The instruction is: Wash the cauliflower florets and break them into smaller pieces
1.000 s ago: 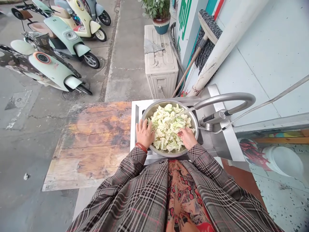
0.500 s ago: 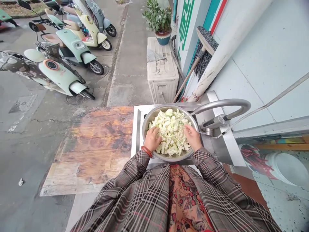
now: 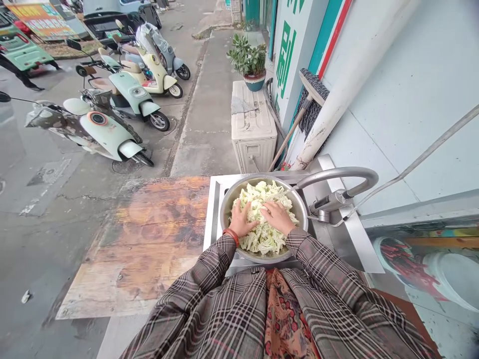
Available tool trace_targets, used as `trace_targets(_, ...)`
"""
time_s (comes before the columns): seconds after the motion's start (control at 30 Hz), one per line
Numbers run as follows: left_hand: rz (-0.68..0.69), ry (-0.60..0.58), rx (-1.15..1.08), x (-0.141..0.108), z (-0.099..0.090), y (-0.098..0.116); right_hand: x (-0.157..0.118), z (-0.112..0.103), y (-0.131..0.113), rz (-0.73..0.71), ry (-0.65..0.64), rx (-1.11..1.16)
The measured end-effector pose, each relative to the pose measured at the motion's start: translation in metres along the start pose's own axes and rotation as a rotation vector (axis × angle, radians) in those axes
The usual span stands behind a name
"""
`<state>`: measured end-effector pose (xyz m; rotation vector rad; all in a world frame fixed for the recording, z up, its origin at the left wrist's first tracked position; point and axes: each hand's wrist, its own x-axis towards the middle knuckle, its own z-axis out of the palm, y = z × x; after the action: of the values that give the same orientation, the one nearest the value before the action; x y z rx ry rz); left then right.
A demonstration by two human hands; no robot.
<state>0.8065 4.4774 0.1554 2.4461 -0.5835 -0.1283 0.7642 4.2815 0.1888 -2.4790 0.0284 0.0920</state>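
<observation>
A wide metal basin (image 3: 226,219) rests over the sink, heaped with cut cauliflower florets (image 3: 266,239), pale with green bits. My left hand (image 3: 241,219) lies on the left part of the heap with its fingers spread, a reddish bracelet (image 3: 231,235) at the wrist. On the right part of the heap, my right hand (image 3: 277,216) reaches in toward the middle, fingers stretched out over the florets. Both hands touch the pieces, and neither is closed around any. Some fingertips are partly hidden among the florets.
A curved faucet (image 3: 340,172) arches at the sink's right side. Left of the sink lies a worn wooden board (image 3: 149,239). Beyond stand a beige box-shaped unit (image 3: 254,124) with a potted plant (image 3: 254,65), a mop (image 3: 299,114) and parked scooters (image 3: 112,132).
My right hand has moved left from the basin's right side onto the middle of the florets. My left hand has spread its fingers. The camera view has tilted up a little.
</observation>
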Motion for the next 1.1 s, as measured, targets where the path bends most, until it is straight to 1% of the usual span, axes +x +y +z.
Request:
trace_targets(0.07,0.039,-0.031,0.001,0.004,0.000,0.000,-0.015,0.001,-0.015,-0.134,0.017,-0.006)
trace_targets(0.13,0.083,-0.053,0.007,0.002,-0.005,-0.002,-0.030,-0.004,-0.019,-0.233,0.042,0.047)
trace_targets(0.2,0.097,-0.056,-0.009,-0.001,-0.012,-0.009,-0.036,-0.015,-0.010,-0.308,0.051,0.164)
trace_targets(0.23,0.091,-0.049,-0.031,-0.002,-0.017,-0.013,-0.036,-0.021,-0.001,-0.313,0.062,0.235)
trace_targets(0.27,0.081,-0.034,-0.062,-0.002,-0.022,-0.016,-0.033,-0.026,0.011,-0.284,0.085,0.302)
trace_targets(0.3,0.068,-0.010,-0.097,0.000,-0.027,-0.020,-0.029,-0.030,0.026,-0.221,0.116,0.358)
trace_targets(0.37,0.042,0.047,-0.165,0.009,-0.034,-0.024,-0.016,-0.031,0.057,-0.028,0.192,0.417)
trace_targets(0.43,0.006,0.073,-0.214,0.025,-0.038,-0.023,-0.003,-0.024,0.084,0.190,0.222,0.459)
trace_targets(0.5,-0.059,0.038,-0.251,0.046,-0.038,-0.018,0.009,-0.011,0.100,0.379,0.184,0.555)
trace_targets(0.57,-0.136,-0.050,-0.303,0.067,-0.035,-0.011,0.020,0.001,0.106,0.490,0.118,0.650)
trace_targets(0.63,-0.192,-0.155,-0.362,0.085,-0.031,-0.005,0.029,0.009,0.104,0.523,0.063,0.694)
trace_targets(0.7,-0.227,-0.249,-0.391,0.101,-0.028,0.000,0.037,0.011,0.096,0.502,0.015,0.704)
trace_targets(0.77,-0.250,-0.335,-0.365,0.111,-0.026,0.004,0.043,0.009,0.084,0.441,-0.032,0.683)
trace_targets(0.83,-0.239,-0.404,-0.315,0.114,-0.024,0.005,0.042,0.008,0.068,0.321,-0.075,0.607)
trace_targets(0.9,-0.167,-0.437,-0.293,0.109,-0.025,0.006,0.034,0.007,0.050,0.174,-0.090,0.481)
trace_targets(0.93,-0.112,-0.431,-0.296,0.103,-0.027,0.006,0.027,0.006,0.040,0.108,-0.086,0.415)
trace_targets(1.03,0.057,-0.356,-0.324,0.077,-0.038,0.008,0.001,-0.003,0.016,-0.021,-0.045,0.251)
trace_targets(1.1,0.122,-0.307,-0.326,0.058,-0.051,0.011,-0.016,-0.017,0.006,-0.092,-0.036,0.209)
